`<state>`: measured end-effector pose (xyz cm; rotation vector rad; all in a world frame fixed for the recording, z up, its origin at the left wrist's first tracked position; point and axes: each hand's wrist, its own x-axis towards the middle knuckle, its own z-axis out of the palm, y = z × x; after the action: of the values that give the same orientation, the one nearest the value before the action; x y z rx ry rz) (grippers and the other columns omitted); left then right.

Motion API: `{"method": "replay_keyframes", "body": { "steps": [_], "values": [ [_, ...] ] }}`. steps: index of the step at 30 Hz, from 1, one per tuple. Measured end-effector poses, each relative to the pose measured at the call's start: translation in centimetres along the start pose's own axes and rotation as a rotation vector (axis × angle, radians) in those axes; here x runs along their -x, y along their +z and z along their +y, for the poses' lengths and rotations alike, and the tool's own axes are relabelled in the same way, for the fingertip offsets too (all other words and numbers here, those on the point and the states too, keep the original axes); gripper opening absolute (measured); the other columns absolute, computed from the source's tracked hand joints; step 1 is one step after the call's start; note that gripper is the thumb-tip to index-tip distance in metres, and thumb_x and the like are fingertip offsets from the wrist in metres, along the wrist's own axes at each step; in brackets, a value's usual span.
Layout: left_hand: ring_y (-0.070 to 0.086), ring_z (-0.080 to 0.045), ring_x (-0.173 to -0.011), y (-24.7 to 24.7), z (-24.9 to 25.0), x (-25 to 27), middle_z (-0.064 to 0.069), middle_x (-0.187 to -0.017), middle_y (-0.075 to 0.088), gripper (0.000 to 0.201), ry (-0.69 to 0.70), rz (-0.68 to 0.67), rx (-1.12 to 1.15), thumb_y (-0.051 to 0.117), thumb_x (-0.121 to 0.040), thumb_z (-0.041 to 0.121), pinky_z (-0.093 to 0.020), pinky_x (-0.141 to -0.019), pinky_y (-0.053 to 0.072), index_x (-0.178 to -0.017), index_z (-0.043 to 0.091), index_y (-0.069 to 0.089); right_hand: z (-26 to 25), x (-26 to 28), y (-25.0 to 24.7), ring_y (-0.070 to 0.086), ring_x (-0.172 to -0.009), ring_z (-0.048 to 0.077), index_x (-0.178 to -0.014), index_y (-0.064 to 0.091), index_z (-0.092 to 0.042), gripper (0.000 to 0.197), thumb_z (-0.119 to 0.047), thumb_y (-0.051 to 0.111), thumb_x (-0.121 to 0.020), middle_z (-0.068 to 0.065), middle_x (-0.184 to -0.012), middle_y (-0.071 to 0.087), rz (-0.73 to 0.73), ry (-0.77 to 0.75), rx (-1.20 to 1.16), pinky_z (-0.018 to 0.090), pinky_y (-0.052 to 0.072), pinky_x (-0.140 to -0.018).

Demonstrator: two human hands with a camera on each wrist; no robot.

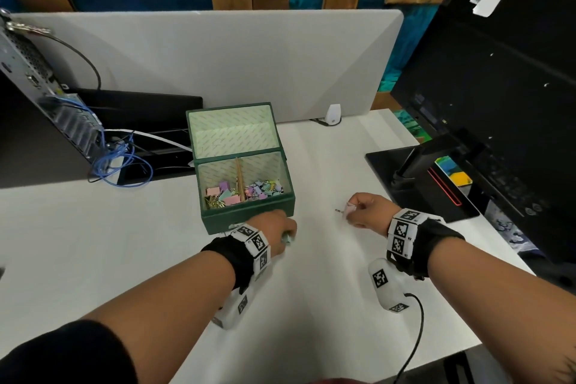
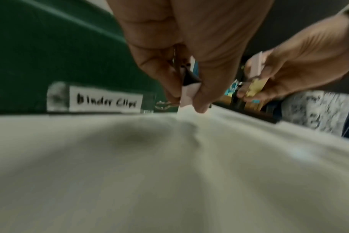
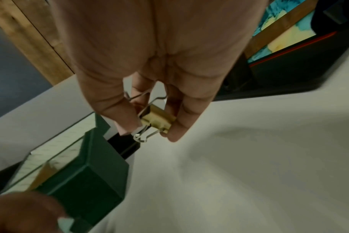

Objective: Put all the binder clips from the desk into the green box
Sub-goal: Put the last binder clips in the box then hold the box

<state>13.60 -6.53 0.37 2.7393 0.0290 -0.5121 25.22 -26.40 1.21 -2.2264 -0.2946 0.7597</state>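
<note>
The left hand (image 1: 279,229) is sitting nearest, low over the desk (image 1: 311,290) and just in front of the box's near right corner, its fingers curled around clips — the left wrist view is showing a pale pink clip (image 2: 187,94) pinched at the fingertips right at the desk surface, with something dark and more metal tucked higher in the same grip, though the blur is making it hard to say how many clips that is. A wire handle (image 2: 165,104) is lying on the desk just beyond those fingertips, beside the box's "Binder Clips" label (image 2: 106,100); whether it belongs to a held clip or a loose one I cannot tell. The right hand (image 1: 363,210) is working a little farther out and well to the right of the left one, also closed on clips: a gold clip (image 3: 157,120) is being held between thumb and fingers, and a pink clip (image 1: 349,207) is showing at the knuckles from the head view. A small dark bit (image 1: 338,211) is lying on the desk just left of that hand, too small to identify. Beyond the left hand, the green box (image 1: 249,217) is standing open, and its near compartment is already holding a heap of pastel and gold clips (image 1: 246,192), while the far compartment (image 1: 233,134) is looking bare. So the task is looking nearly finished — most clips are in, the last handfuls are being gathered, and what seems left is carrying both hands' loads over the rim and dropping them in, then checking the desk for strays.
</note>
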Motion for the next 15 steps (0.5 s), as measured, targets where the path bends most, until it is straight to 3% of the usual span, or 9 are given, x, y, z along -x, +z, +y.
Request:
{"method": "replay_keyframes", "body": {
  "steps": [3,5,7,9,12,15],
  "values": [
    [0.054,-0.021,-0.108,-3.2,-0.7,1.6,-0.005,-0.121,0.054,0.030,0.008,0.207,0.129,0.055,-0.088,0.015,-0.022,-0.086,0.039,-0.118,0.018,0.059,-1.8,-0.4,0.3,0.056,-0.069,0.018,-0.068,0.059,-0.019,0.023,0.001,0.062,-0.078,0.009,-0.076,0.059,-0.008,-0.051,-0.030,0.027,0.051,-0.076],
    [0.054,-0.020,-0.106,-5.6,-2.1,2.4,-0.004,-0.119,0.055,0.029,-0.054,0.369,0.170,0.059,-0.087,0.019,-0.022,-0.084,0.037,-0.116,0.021,0.059,-3.3,-0.6,0.7,0.056,-0.068,0.015,-0.067,0.060,-0.019,0.023,0.001,0.060,-0.080,0.006,-0.073,0.060,-0.016,-0.093,-0.050,0.026,0.050,-0.074],
    [0.056,-0.022,-0.104,-7.2,-4.1,2.9,-0.005,-0.118,0.057,0.027,-0.137,0.490,0.213,0.061,-0.086,0.021,-0.026,-0.085,0.041,-0.113,0.022,0.061,-5.0,-0.9,1.4,0.058,-0.075,0.018,-0.068,0.061,-0.019,0.022,-0.002,0.060,-0.081,0.008,-0.077,0.063,-0.025,-0.140,-0.047,0.031,0.052,-0.081],
    [0.057,-0.024,-0.105,-7.8,-6.0,3.0,-0.006,-0.121,0.057,0.029,-0.206,0.526,0.246,0.063,-0.085,0.021,-0.029,-0.089,0.044,-0.114,0.022,0.061,-6.7,-0.9,2.1,0.059,-0.081,0.021,-0.069,0.062,-0.022,0.019,-0.007,0.062,-0.080,0.015,-0.086,0.067,-0.045,-0.189,-0.026,0.038,0.052,-0.090],
    [0.049,-0.025,-0.121,-7.0,-8.1,2.7,-0.006,-0.134,0.048,0.041,-0.271,0.472,0.278,0.063,-0.084,0.021,-0.034,-0.103,0.040,-0.124,0.027,0.055,-8.8,-1.0,3.0,0.060,-0.084,0.025,-0.067,0.062,-0.026,0.010,-0.018,0.065,-0.072,0.024,-0.098,0.068,-0.039,-0.251,0.003,0.048,0.051,-0.094],
    [0.031,-0.029,-0.136,-5.6,-9.5,2.7,-0.007,-0.147,0.031,0.055,-0.326,0.530,0.346,0.064,-0.084,0.020,-0.040,-0.113,0.029,-0.133,0.032,0.044,-10.5,-1.0,3.4,0.058,-0.080,0.022,-0.063,0.063,-0.029,0.009,-0.022,0.063,-0.068,0.016,-0.087,0.066,-0.043,-0.286,-0.034,0.049,0.049,-0.094]
  ]
}}
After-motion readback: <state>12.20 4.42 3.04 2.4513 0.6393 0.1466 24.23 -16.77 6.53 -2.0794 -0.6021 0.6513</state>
